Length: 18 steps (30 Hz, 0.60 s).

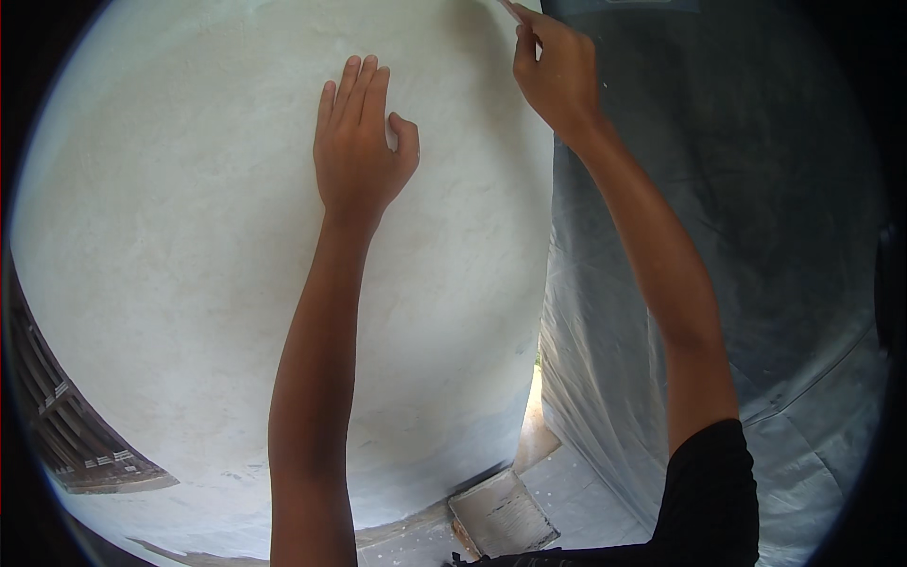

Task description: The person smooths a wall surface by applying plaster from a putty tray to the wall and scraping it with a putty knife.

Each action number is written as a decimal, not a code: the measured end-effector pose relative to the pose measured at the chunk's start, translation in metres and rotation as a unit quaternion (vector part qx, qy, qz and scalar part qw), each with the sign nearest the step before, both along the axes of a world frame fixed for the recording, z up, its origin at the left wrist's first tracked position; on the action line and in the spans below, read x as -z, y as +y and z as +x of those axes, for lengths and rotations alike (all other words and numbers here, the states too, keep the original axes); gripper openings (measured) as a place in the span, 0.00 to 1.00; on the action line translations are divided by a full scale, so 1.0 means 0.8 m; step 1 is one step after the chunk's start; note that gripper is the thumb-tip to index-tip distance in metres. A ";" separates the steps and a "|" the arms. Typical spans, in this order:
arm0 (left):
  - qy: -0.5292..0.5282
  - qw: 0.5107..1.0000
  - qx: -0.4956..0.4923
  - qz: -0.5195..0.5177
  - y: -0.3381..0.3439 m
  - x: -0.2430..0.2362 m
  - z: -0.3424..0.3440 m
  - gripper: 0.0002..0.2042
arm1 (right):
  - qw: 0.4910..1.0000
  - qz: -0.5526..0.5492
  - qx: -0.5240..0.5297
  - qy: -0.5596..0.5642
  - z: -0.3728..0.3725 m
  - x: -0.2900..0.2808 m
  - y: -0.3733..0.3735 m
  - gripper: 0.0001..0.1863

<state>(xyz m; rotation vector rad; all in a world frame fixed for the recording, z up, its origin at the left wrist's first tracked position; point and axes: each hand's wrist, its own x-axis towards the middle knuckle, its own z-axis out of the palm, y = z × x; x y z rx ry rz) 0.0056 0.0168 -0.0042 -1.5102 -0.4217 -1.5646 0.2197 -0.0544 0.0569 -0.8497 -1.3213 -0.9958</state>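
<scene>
Against the pale, patchy wall (208, 265) my left hand (359, 151) is raised with its fingers stretched out and its thumb apart. It holds nothing; whether the palm touches the wall I cannot tell. Up near the wall's right edge, my right hand (564, 76) is closed around a thin, pinkish, flat-edged thing (510, 9). Most of that thing lies hidden by the hand or beyond the upper edge of the view, so its kind does not show.
A dark grey plastic sheet (699, 217) hangs to the right of the wall. Below stands a square, light-coloured block or container (504, 515) on a grey tiled floor (586, 491). At the lower left a brown slatted window or grille (71, 416) is set in the wall.
</scene>
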 end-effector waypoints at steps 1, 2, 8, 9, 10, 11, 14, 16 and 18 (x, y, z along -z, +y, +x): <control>0.000 1.000 0.000 0.001 0.000 0.000 0.000 0.20 | 0.991 0.111 -0.009 -0.079 -0.001 -0.007 0.012 0.13; 0.001 1.000 0.001 0.001 -0.001 0.000 -0.001 0.20 | 0.991 0.112 -0.011 -0.078 -0.002 -0.005 0.022 0.13; 0.004 1.000 0.022 -0.013 0.001 0.002 0.002 0.23 | 0.964 0.087 0.189 -0.165 -0.022 0.062 0.056 0.24; 0.003 1.000 0.017 -0.013 -0.001 0.001 -0.001 0.23 | 0.965 0.088 0.185 -0.166 -0.030 0.076 0.045 0.24; 0.001 1.000 0.015 -0.012 -0.002 0.001 -0.002 0.23 | 0.974 0.067 0.137 -0.167 -0.035 0.091 0.031 0.21; 0.000 1.000 0.012 -0.011 -0.002 0.001 -0.002 0.22 | 0.981 0.045 0.088 -0.168 -0.037 0.098 0.022 0.19; -0.001 1.000 0.002 -0.013 0.000 0.003 -0.003 0.22 | 0.968 -0.137 -0.211 0.018 -0.023 0.083 -0.008 0.11; -0.002 1.000 0.005 -0.012 -0.002 0.002 0.001 0.22 | 0.904 -0.068 -0.413 0.082 -0.003 0.051 0.008 0.08; -0.004 1.000 0.004 -0.012 -0.003 0.002 0.000 0.22 | 0.936 -0.084 -0.329 0.093 0.021 0.015 0.009 0.11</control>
